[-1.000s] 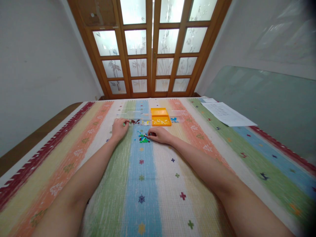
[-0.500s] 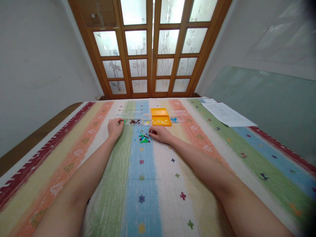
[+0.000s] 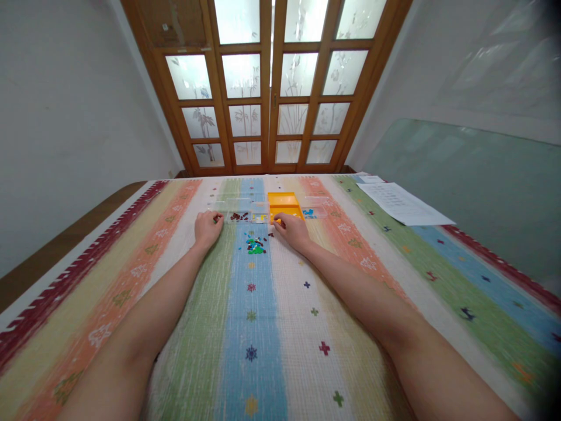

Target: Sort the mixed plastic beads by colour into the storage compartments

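Rests the left hand by the row's leftmost clear box, slightly farther right than a half-second ago, with fingers curled in at a speck of green; cannot tell whether pinched. Next along, shows brown pieces in a clear compartment, then, closer to the camera, a mixed pile loose on the striped tablecloth. Exposes a few dark pieces right of it. Brings the right hand off the pile's edge to the near side of the orange case, with thumb and fingertips close together, perhaps on something too small to tell. Shifts work, apparently, from pile to containers. Farther right, shows blue pieces in clear plastic.
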Tool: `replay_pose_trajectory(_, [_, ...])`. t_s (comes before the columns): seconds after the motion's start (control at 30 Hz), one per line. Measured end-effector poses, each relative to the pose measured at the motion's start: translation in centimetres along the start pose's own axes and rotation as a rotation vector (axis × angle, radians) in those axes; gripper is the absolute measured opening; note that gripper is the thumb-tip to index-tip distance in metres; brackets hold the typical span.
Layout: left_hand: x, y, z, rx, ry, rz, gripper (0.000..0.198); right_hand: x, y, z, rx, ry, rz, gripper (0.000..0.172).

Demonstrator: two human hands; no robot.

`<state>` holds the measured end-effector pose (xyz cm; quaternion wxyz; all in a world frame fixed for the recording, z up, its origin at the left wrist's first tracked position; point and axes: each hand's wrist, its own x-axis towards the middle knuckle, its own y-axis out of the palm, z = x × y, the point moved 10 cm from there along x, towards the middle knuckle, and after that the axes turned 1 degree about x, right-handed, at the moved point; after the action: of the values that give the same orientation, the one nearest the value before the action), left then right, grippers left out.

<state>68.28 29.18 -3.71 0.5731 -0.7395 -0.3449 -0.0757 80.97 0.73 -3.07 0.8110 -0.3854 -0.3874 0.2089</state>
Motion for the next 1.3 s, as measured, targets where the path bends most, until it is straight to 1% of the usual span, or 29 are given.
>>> replay_pose_trajectory(0.23, [-0.4, 0.1, -2.5, -0.027, 0.119, 0.026, 0.024, 0.3, -1.0, -2.9, -0.096, 0.196, -0.045, 0.025])
replay_pose_trajectory(0.4, [-0.9, 0.1, -4.2, -0.052, 0.187, 0.041, 0.021, 0.4, -1.1, -3.8, -0.129, 0.258, -0.048, 0.027])
replay_pose_trajectory(0.53, [-1.2, 0.6, -5.4, -0.095, 0.242, 0.104, 0.021, 0.3, -1.0, -3.8, -0.134, 0.269, -0.033, 0.03])
replay_pose_trajectory(0.63, [-1.6, 1.1, -6.4, -0.172, 0.309, 0.198, 0.024, 0.3, -0.8, -3.7, -0.121, 0.255, -0.026, 0.031])
replay_pose_trajectory(0.7, [-1.9, 1.4, -6.8, -0.24, 0.325, 0.288, 0.023, 0.3, -0.8, -3.6, -0.112, 0.246, -0.025, 0.031])
replay_pose_trajectory(0.9, [-3.6, 3.2, -7.7, -0.498, 0.308, 0.715, 0.024, 0.3, -1.2, -3.4, -0.067, 0.212, -0.066, 0.03])
replay_pose_trajectory(1.0, [-4.4, 3.6, -8.2, -0.56, 0.306, 0.873, 0.025, 0.3, -1.3, -3.4, -0.052, 0.205, -0.077, 0.029])
replay_pose_trajectory(1.03, [-4.6, 3.5, -8.3, -0.562, 0.315, 0.903, 0.025, 0.3, -1.3, -3.4, -0.051, 0.205, -0.079, 0.029])
replay_pose_trajectory(1.1, [-4.7, 3.4, -8.7, -0.54, 0.354, 0.924, 0.025, 0.4, -1.2, -3.4, -0.051, 0.2, -0.077, 0.029])
replay_pose_trajectory(1.2, [-4.8, 3.0, -9.3, -0.492, 0.429, 0.911, 0.025, 0.4, -0.9, -3.5, -0.051, 0.192, -0.066, 0.029])
replay_pose_trajectory(1.3, [-4.8, 3.2, -9.4, -0.478, 0.444, 0.893, 0.023, 0.4, -0.7, -3.3, -0.043, 0.169, -0.05, 0.027])
